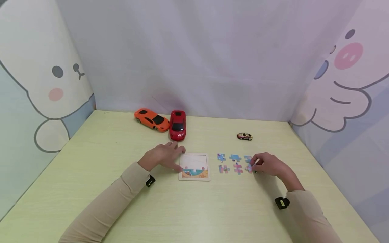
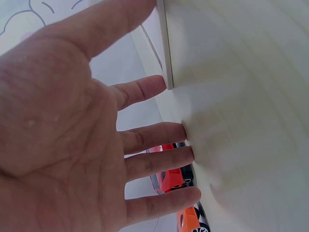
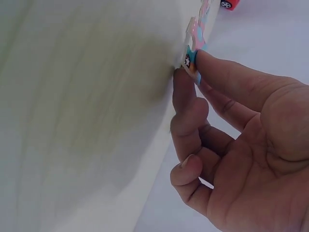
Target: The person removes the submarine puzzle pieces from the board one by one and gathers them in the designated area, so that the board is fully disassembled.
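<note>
A square puzzle board [image 1: 194,160] lies on the table, its lower rows filled with teal and orange picture pieces and its upper part bare. My left hand [image 1: 165,155] spreads straight fingers beside it; thumb and index finger touch the board's left edge, as the left wrist view shows. To the right of the board, several loose jigsaw pieces [image 1: 235,157] lie in two rows. My right hand [image 1: 270,165] pinches a jigsaw piece [image 3: 189,60] at the right end of the near row, between thumb and index finger. Its other fingers curl inward.
Behind the left hand stand an orange toy car [image 1: 151,119] and a red toy car [image 1: 177,125]. A small patterned toy car [image 1: 244,136] sits beyond the loose pieces. Fabric walls with cartoon animals [image 1: 343,84] enclose the table's back and sides.
</note>
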